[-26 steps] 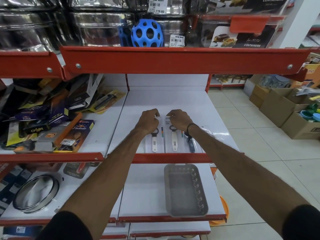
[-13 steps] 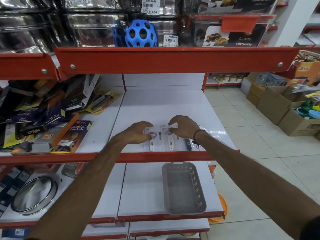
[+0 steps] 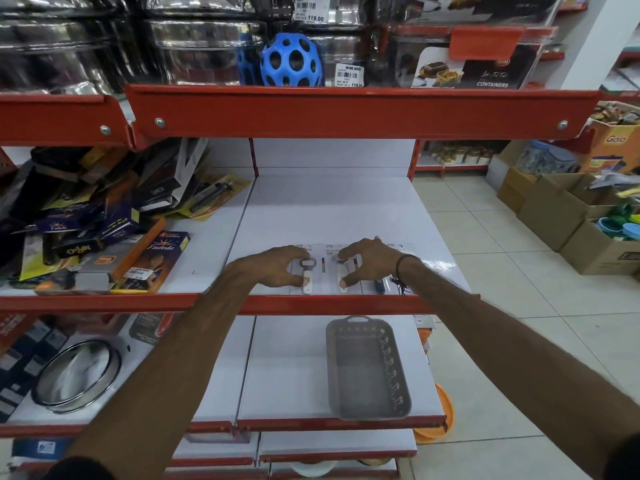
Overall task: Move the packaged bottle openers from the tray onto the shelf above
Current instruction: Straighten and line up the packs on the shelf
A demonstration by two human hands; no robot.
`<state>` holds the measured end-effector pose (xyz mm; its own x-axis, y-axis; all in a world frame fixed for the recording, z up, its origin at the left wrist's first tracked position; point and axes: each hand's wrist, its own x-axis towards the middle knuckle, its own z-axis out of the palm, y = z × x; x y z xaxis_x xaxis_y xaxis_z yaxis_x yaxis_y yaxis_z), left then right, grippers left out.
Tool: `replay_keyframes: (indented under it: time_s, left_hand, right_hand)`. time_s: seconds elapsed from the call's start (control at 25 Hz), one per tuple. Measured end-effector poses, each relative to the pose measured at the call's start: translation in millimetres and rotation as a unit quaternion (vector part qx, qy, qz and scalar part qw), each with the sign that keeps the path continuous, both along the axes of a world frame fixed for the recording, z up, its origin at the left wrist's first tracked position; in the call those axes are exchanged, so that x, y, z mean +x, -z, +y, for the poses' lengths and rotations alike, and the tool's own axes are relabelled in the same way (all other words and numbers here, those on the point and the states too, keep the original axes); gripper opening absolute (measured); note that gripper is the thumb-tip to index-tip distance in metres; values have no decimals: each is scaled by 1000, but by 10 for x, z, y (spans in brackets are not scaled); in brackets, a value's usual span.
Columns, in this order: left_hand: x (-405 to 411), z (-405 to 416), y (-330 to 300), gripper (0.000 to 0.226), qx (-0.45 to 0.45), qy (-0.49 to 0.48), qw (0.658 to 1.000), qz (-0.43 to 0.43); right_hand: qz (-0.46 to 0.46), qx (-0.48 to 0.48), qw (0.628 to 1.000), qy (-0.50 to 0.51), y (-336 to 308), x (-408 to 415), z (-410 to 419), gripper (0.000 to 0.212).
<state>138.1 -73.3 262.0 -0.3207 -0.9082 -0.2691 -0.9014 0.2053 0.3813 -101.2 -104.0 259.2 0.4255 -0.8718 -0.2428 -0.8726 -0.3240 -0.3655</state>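
Three packaged bottle openers lie flat side by side near the front edge of the white shelf (image 3: pixel 329 209). My left hand (image 3: pixel 273 266) arches over the left pack (image 3: pixel 308 277), fingers at its top and thumb on the white handle. My right hand (image 3: pixel 370 261) grips the middle pack (image 3: pixel 341 271) the same way. A third pack with a blue opener (image 3: pixel 380 286) lies to the right, partly under my right wrist. The grey perforated tray (image 3: pixel 401 375) sits on the shelf below, with nothing in it.
A heap of boxed and carded kitchen goods (image 3: pixel 104 230) fills the shelf section to the left. Steel pots and a blue holed ball (image 3: pixel 291 60) stand on the shelf overhead behind its red lip (image 3: pixel 346 112). Cardboard boxes (image 3: pixel 561 216) line the floor at right.
Both hands have slid back from the tops of the packs and now span them lengthwise, thumbs on the lower ends. The packs stay flat on the shelf.
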Motion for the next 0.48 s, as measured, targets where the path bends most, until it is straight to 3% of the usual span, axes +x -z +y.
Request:
replay_keyframes:
  time_s: [0.48]
  left_hand:
    - [-134,-22,-194,74,2,14,999,-50]
  right_hand:
    - [24,1,1000,0,-124,-11,61,79]
